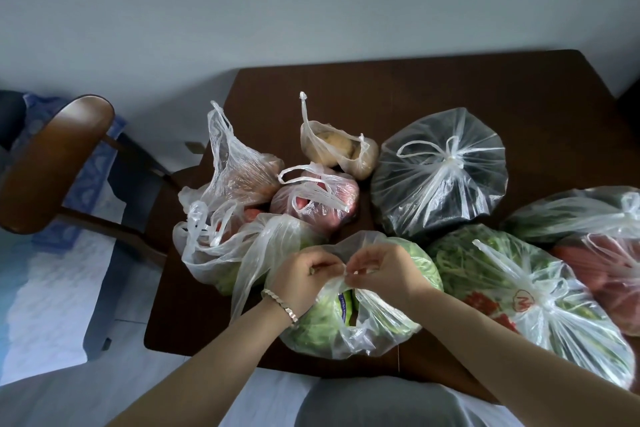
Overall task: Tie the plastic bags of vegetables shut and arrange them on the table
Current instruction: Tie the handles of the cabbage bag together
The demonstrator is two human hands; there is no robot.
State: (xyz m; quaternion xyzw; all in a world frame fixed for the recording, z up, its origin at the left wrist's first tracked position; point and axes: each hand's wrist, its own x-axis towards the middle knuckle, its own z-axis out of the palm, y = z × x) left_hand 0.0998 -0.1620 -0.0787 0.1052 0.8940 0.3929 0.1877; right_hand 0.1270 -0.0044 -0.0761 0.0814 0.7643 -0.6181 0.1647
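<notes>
Forearms stretch in from the bottom edge, and the left hand [304,274], with a silver chain bracelet [280,303] on its wrist, meets the right hand [381,270] over the clear plastic bag of pale green cabbage [322,326], which sits at the near edge of the dark brown wooden table [415,87]. Each hand pinches a twisted handle of that bag, fingers curled tight, knuckles almost touching. The bag's mouth gapes below them, with a blue label showing inside.

Across we go, left to right. A curved brown wooden chair [55,163] stands off the table's side. Then a crumpled clear bag of orange-red pieces [239,177] stands open. In front of it is a loose clear bag of leafy greens [221,253], handles flopped. Next comes a pinkish bag of round red vegetables [318,201], untied, and behind it a small clear bag of tan potatoes [336,149]. A big clear bag of dark contents [440,173] is knotted on top, and so is the clear bag of green shreds with red print [519,288]. At the far right, a knotted bag of greens [571,215] sits behind a clear bag of red-orange vegetables [609,270].
</notes>
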